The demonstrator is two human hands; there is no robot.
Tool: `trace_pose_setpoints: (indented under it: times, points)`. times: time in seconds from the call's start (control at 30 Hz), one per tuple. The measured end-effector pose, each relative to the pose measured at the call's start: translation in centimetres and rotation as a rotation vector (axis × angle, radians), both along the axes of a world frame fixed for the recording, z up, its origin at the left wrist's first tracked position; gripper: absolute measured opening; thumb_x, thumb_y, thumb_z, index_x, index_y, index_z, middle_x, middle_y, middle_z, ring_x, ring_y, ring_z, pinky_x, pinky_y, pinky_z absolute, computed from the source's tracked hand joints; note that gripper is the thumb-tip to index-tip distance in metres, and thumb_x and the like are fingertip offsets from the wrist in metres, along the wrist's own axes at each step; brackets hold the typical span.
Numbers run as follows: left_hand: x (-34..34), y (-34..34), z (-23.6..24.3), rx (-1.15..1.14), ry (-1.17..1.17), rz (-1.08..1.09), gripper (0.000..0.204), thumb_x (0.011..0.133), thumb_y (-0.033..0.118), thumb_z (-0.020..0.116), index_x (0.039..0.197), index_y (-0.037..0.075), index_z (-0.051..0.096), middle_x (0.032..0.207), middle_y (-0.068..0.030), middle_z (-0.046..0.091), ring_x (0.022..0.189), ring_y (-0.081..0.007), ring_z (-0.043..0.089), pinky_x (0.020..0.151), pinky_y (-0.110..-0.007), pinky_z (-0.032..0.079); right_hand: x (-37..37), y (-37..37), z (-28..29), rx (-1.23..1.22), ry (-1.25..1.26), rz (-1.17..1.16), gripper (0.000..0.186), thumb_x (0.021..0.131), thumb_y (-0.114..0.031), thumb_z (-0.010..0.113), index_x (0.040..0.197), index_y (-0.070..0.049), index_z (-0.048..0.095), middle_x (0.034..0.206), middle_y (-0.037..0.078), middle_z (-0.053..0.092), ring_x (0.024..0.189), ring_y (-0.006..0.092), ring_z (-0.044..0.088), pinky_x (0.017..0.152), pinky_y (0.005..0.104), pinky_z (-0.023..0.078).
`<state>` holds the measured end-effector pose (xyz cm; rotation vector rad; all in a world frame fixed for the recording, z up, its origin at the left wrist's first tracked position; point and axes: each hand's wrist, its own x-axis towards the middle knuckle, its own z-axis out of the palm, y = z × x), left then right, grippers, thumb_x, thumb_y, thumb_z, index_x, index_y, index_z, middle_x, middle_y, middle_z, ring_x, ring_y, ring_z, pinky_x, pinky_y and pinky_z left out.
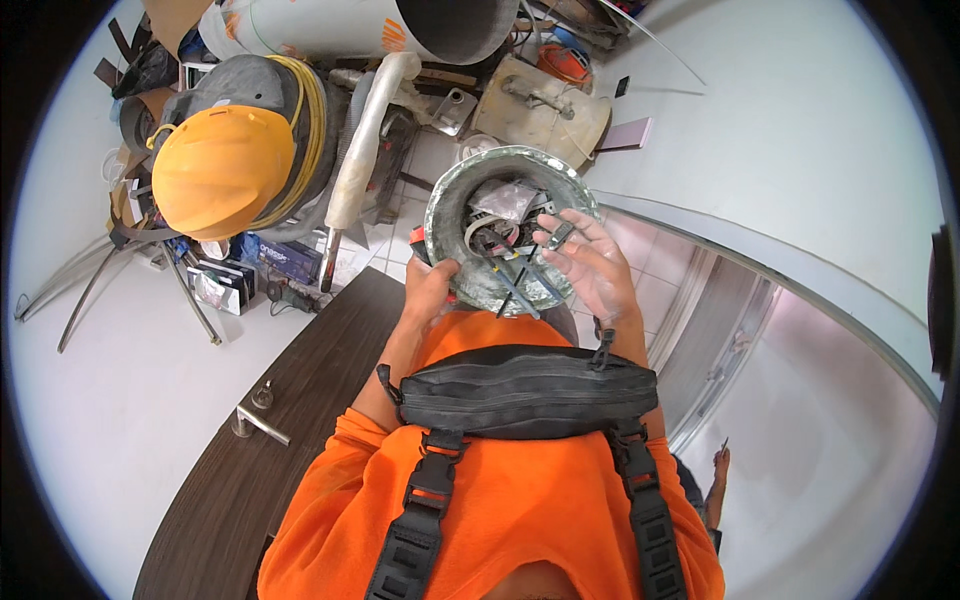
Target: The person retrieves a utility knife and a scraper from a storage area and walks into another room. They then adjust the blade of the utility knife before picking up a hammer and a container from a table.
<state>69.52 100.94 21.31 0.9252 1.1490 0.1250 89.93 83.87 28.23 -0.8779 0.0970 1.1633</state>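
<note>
A round bucket (437,205), its rim smeared with whitish-grey residue, stands in front of me. In it lie a clear plastic bag (507,201), a curled pale strap (476,232) and several thin tools or rods, some with yellow parts. My left hand (430,290) is closed at the bucket's left side, around a red-and-black tool (418,243) whose kind is mostly hidden. Above the bucket's right rim, my right hand (592,262) pinches a small grey-green metal piece (560,236) between thumb and fingers, other fingers spread.
At left, a yellow hard hat (225,170) sits on a dark machine with a coiled yellow cable (300,140). A wrapped pole (362,150) leans beside it. A dark wooden door (270,410) with a lever handle is lower left. Another person's arm (717,490) shows lower right.
</note>
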Motion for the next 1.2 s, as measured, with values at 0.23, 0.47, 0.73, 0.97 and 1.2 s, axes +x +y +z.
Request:
trace_pose_setpoints:
  times: [0.23, 0.47, 0.73, 0.97, 1.2]
  points:
    - [0.0, 0.1, -0.8, -0.007, -0.027, 0.003, 0.037, 0.081, -0.002, 0.059, 0.118, -0.004, 0.062, 0.103, -0.01, 0.07, 0.088, -0.0185, 0.067, 0.078, -0.033, 0.053, 0.0, -0.5, -0.3, -0.013, -0.036, -0.022, 0.039, 0.096, 0.0, 0.06, 0.134, 0.002, 0.049, 0.135, 0.025, 0.059, 0.122, 0.032, 0.062, 0.102, 0.04, 0.054]
    - [0.7, 0.2, 0.5, -0.045, -0.071, 0.037, 0.037, 0.081, -0.004, 0.057, 0.118, -0.005, 0.062, 0.105, -0.0111, 0.07, 0.09, -0.0195, 0.068, 0.08, -0.033, 0.054, 0.2, -0.8, -0.4, -0.027, -0.027, -0.08, 0.031, 0.098, -0.001, 0.057, 0.129, 0.0, 0.052, 0.128, 0.022, 0.063, 0.115, 0.0296, 0.065, 0.098, 0.0386, 0.056]
    - [1.3, 0.7, 1.4, -0.008, 0.013, -0.034, 0.038, 0.081, -0.005, 0.057, 0.119, -0.005, 0.061, 0.106, -0.0105, 0.07, 0.092, -0.0191, 0.068, 0.081, -0.033, 0.054, 2.2, -3.7, -1.7, -0.379, -0.412, -0.062, 0.02, 0.093, -0.011, 0.06, 0.111, -0.002, 0.063, 0.092, 0.011, 0.067, 0.072, 0.0204, 0.064, 0.064, 0.0348, 0.053]
    - [1.8, 0.8, 1.6, 0.118, -0.013, -0.078, 0.038, 0.08, -0.001, 0.059, 0.117, -0.005, 0.061, 0.097, -0.0102, 0.07, 0.08, -0.0179, 0.067, 0.07, -0.033, 0.054, 0.6, 5.2, -2.6, -0.825, -1.662, 0.693, 0.038, 0.089, -0.011, 0.063, 0.126, -0.002, 0.059, 0.074, 0.019, 0.068, 0.071, 0.0316, 0.072, 0.064, 0.0424, 0.056]
    - [1.6, 0.5, 2.1, 0.079, 0.065, -0.084, 0.038, 0.079, 0.001, 0.062, 0.117, -0.003, 0.061, 0.101, -0.0121, 0.07, 0.081, -0.0192, 0.068, 0.064, -0.033, 0.054, 0.0, 4.2, -5.5, -0.854, -1.756, 1.081, 0.04, 0.085, -0.008, 0.057, 0.125, -0.006, 0.064, 0.08, 0.021, 0.073, 0.075, 0.0375, 0.073, 0.07, 0.0485, 0.057]
